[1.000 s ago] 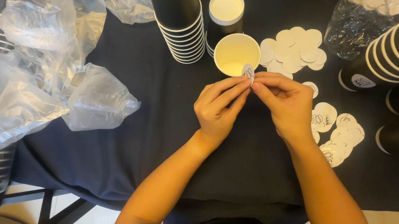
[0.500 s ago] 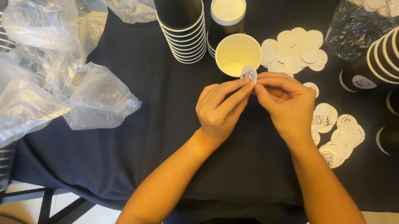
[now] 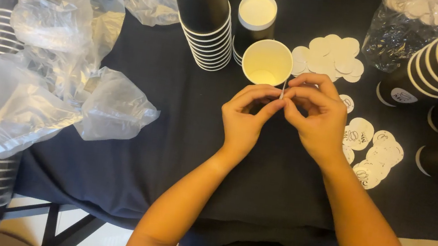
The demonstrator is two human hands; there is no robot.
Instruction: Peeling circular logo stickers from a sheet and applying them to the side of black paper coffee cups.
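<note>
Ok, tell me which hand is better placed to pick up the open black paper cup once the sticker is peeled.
Left, probably. The left hand sits directly below the open black paper cup, while the right hand lies further right, pinching the small round white sticker with it.

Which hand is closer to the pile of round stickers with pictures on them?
Right. The right hand lies just beside the printed stickers; the left hand sits farther off, on the right hand's other side.

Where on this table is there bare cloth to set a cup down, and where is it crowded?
Free: the black cloth between the crumpled plastic bags and the left hand, and the near edge right of the right hand. Crowded: the far side, with cup stacks, the open cup and round stickers.
</note>
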